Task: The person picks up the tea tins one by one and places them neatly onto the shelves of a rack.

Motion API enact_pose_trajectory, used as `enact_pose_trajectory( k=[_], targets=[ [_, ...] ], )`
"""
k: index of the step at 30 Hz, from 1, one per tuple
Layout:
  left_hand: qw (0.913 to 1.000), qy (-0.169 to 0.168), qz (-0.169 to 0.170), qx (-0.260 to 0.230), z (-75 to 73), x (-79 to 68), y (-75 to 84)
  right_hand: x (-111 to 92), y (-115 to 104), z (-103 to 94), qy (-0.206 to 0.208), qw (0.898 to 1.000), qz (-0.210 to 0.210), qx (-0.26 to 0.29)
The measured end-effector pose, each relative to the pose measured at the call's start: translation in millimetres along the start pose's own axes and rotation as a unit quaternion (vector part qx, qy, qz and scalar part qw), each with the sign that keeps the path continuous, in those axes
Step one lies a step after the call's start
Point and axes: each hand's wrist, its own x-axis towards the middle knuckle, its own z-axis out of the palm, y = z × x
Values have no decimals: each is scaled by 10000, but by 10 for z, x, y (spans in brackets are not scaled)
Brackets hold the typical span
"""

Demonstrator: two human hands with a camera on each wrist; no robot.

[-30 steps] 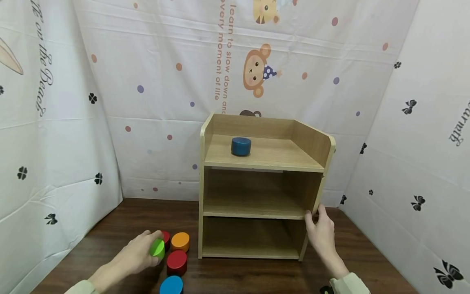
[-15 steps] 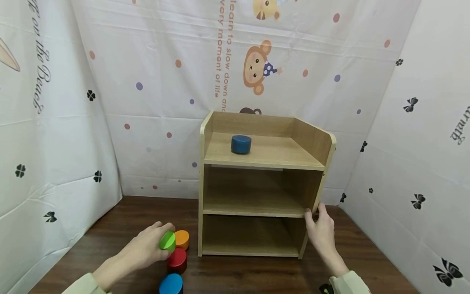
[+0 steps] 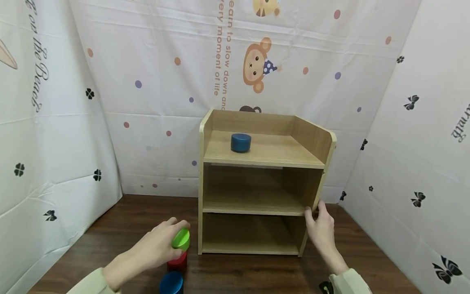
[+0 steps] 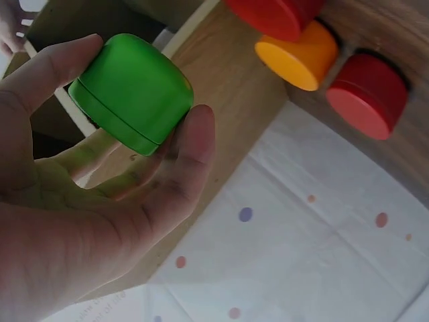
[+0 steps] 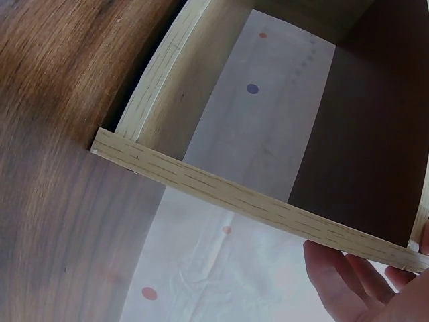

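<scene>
Raised over the table, my left hand [image 3: 154,247] pinches a round green block [image 3: 181,239] between thumb and fingertips; the left wrist view shows the block's smooth side [image 4: 134,94]. Below it stands a red round block [image 3: 177,262], partly covered by the hand, and nearer me a blue round block [image 3: 171,282]. My right hand [image 3: 322,232] grips the right side panel of a wooden shelf unit [image 3: 271,149], thumb on the front edge by the middle board. On the top board sits another blue round block [image 3: 240,143].
In the left wrist view an orange block [image 4: 301,60] stands between two red blocks; the hand hides it in the head view. A printed white cloth [image 3: 158,81] hangs behind and at both sides. The brown table [image 3: 242,277] extends before the shelf unit.
My left hand has moved right with the green block, from beside the red and orange blocks to a place nearer the shelf unit. The right hand keeps its grip on the panel.
</scene>
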Motion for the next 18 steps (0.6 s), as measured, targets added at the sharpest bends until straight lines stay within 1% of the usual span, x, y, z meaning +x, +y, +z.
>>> enact_pose_trajectory(
  k=[4,10,14,18],
  targets=[
    [9998,63,186,43,-22,2,77,0,-2,-1,-20,10000,14,2],
    [9986,55,514,111,-52,28,189,-7,-6,-5,-39,10000,22,-7],
    [9975,59,674,181,-84,45,271,-14,-7,-4,-69,10000,50,8],
    [9965,40,811,186,-129,86,355,-11,-7,-3,10,10000,44,9]
  ],
)
